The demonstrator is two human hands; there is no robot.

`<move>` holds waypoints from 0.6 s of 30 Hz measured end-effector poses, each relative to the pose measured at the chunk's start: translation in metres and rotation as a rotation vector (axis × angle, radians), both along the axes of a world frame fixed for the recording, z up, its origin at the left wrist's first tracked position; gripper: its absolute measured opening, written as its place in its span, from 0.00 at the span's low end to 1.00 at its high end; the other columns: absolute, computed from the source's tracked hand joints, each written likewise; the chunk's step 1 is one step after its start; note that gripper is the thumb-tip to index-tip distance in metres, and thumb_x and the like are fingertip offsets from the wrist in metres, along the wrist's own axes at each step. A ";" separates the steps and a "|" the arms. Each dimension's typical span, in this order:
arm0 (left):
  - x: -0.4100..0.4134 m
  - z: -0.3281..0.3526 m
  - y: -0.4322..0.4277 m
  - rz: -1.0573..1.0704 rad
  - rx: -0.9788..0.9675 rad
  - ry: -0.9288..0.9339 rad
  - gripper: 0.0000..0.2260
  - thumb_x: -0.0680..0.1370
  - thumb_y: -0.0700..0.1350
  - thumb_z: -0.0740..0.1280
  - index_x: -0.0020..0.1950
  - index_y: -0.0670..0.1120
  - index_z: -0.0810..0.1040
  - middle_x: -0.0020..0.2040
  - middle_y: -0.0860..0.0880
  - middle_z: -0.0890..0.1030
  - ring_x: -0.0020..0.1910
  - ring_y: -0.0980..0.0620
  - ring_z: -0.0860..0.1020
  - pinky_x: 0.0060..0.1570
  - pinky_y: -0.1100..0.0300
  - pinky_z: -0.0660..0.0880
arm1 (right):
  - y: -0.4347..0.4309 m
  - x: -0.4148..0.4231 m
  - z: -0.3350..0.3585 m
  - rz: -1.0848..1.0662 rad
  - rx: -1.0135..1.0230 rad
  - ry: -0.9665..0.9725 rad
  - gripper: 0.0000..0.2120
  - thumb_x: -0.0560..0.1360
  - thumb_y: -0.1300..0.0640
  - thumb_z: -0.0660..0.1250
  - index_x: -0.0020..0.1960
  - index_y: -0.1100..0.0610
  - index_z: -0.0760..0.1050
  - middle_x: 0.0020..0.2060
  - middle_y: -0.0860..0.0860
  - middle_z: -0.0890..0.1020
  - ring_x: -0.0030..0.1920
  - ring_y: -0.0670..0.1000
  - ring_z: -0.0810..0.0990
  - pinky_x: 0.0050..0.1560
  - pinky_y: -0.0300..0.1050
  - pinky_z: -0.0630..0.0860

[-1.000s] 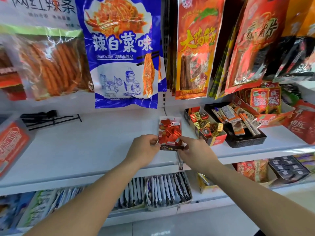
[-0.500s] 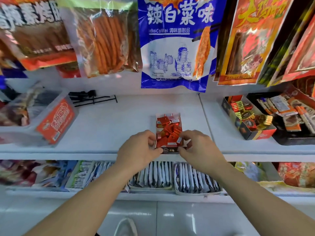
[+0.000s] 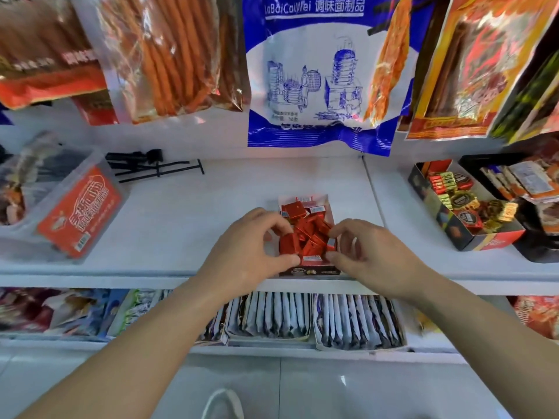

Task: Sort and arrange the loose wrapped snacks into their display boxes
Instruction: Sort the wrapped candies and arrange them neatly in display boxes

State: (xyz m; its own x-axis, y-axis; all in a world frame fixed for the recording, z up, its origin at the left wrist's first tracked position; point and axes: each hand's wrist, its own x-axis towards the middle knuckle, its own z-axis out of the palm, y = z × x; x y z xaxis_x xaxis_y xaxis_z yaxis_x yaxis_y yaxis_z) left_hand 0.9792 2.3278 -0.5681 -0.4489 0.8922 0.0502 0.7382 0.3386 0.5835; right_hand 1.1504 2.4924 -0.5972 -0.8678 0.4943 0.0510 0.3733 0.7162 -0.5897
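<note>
Left hand (image 3: 251,246) and right hand (image 3: 369,252) have moved inward over the box (image 3: 308,270). Each pinches a snack (image 3: 289,244), at the box's left and right edges.

A white shelf (image 3: 211,207) crosses the middle of the frame. At its front edge, centre, sits a small display box (image 3: 308,271) of red wrapped snacks (image 3: 305,231). A clear tub (image 3: 78,213) stands at left, black hooks (image 3: 151,164) lie behind it, and a box of mixed sweets (image 3: 472,240) touches a black tray (image 3: 532,252) at right.

Single head view, wide-angle, facing forward-down, close over white shelf (image 3: 196,213).
</note>
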 end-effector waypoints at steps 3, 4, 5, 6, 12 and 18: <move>-0.001 0.003 -0.001 0.048 0.065 -0.146 0.13 0.73 0.51 0.74 0.56 0.57 0.78 0.47 0.62 0.79 0.46 0.65 0.77 0.48 0.65 0.74 | -0.002 -0.003 0.002 0.001 0.003 0.003 0.12 0.73 0.45 0.72 0.52 0.45 0.73 0.44 0.42 0.73 0.40 0.40 0.74 0.41 0.37 0.69; -0.002 0.002 -0.002 0.052 0.085 -0.206 0.11 0.75 0.50 0.72 0.57 0.56 0.80 0.48 0.61 0.81 0.47 0.64 0.79 0.50 0.64 0.75 | -0.003 -0.004 0.004 -0.003 0.006 0.002 0.12 0.73 0.45 0.72 0.52 0.44 0.72 0.46 0.40 0.72 0.40 0.39 0.74 0.41 0.35 0.68; -0.002 0.001 -0.002 0.054 0.099 -0.272 0.10 0.78 0.50 0.70 0.58 0.55 0.80 0.49 0.59 0.83 0.48 0.62 0.80 0.51 0.61 0.77 | -0.003 -0.004 0.006 -0.010 0.006 0.006 0.13 0.72 0.45 0.73 0.52 0.44 0.71 0.47 0.39 0.71 0.41 0.39 0.74 0.41 0.33 0.67; -0.001 0.000 -0.002 0.057 0.107 -0.341 0.08 0.80 0.49 0.67 0.58 0.54 0.81 0.49 0.57 0.84 0.48 0.59 0.81 0.52 0.56 0.79 | -0.004 -0.004 0.008 -0.020 -0.002 0.015 0.14 0.72 0.46 0.73 0.52 0.44 0.71 0.48 0.38 0.71 0.42 0.39 0.75 0.41 0.32 0.68; 0.010 0.005 0.000 0.089 0.175 -0.527 0.06 0.82 0.44 0.64 0.58 0.49 0.75 0.46 0.50 0.86 0.42 0.50 0.84 0.45 0.53 0.82 | -0.010 0.002 0.023 -0.046 -0.241 0.182 0.20 0.73 0.57 0.73 0.62 0.43 0.74 0.51 0.42 0.78 0.39 0.44 0.82 0.42 0.37 0.78; 0.007 0.003 0.003 0.141 0.171 -0.464 0.07 0.79 0.40 0.69 0.55 0.49 0.81 0.47 0.49 0.84 0.41 0.53 0.84 0.44 0.59 0.81 | -0.011 0.006 0.021 -0.037 -0.214 0.106 0.13 0.73 0.61 0.72 0.53 0.45 0.80 0.50 0.39 0.81 0.41 0.39 0.82 0.41 0.31 0.76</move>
State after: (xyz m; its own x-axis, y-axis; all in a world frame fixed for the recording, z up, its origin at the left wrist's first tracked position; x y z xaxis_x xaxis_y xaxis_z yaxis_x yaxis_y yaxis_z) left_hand 0.9865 2.3304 -0.5652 -0.5742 0.8176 -0.0426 0.3425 0.2872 0.8946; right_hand 1.1567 2.4811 -0.5759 -0.8444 0.5348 0.0312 0.3251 0.5579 -0.7636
